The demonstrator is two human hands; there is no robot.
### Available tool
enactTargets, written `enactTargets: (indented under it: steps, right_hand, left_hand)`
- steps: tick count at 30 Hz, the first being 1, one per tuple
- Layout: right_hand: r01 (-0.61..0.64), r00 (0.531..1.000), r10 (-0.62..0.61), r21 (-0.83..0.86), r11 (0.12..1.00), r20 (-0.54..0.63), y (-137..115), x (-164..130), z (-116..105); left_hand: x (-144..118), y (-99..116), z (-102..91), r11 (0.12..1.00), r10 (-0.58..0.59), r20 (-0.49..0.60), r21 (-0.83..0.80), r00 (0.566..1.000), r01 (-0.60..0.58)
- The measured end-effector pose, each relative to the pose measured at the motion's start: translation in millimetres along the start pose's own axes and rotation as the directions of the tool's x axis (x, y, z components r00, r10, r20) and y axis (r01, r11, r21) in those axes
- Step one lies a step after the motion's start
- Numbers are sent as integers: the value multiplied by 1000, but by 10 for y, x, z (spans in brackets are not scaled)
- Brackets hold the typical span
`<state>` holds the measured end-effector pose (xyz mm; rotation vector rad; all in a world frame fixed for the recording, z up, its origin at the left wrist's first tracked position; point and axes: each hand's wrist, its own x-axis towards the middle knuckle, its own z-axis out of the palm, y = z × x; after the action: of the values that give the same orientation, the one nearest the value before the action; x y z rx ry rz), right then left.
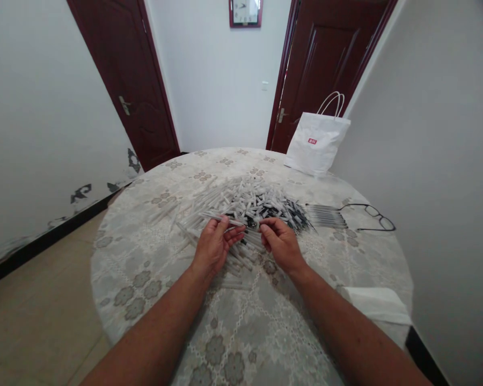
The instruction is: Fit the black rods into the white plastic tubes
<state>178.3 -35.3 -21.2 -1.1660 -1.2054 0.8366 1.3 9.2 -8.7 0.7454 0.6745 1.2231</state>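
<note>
A heap of several thin white tubes, like pen barrels, lies in the middle of a round table with a patterned cloth. Small dark parts are piled at the heap's right side. My left hand pinches one white tube between thumb and fingers. My right hand is closed on the other end of the same piece or on a small part; which of the two I cannot tell. Both hands rest at the near edge of the heap.
A neat row of dark finished pieces lies right of the heap, with a pair of glasses beside it. A white paper bag stands at the far right. A folded white cloth lies near the right edge.
</note>
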Motion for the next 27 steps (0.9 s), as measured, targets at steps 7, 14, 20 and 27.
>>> enactTargets:
  steps: [7, 14, 20, 27]
  right_hand:
    - [-16, 1000, 15, 26, 1000, 23, -22, -37, 69]
    - [5, 1000, -5, -71, 997, -4, -7, -46, 64]
    - [5, 1000, -5, -84, 996, -3, -14, -49, 62]
    - [77, 997, -74, -164, 984, 25, 70, -51, 38]
  left_hand:
    - [-18, -16, 13, 1000, 0, 35, -9, 999, 0]
    - [-66, -25, 62, 1000, -20, 40, 6, 999, 20]
    - [-58, -82, 42, 999, -24, 66, 23, 998, 23]
    - [-53, -100, 43, 999, -39, 52, 33, 998, 37]
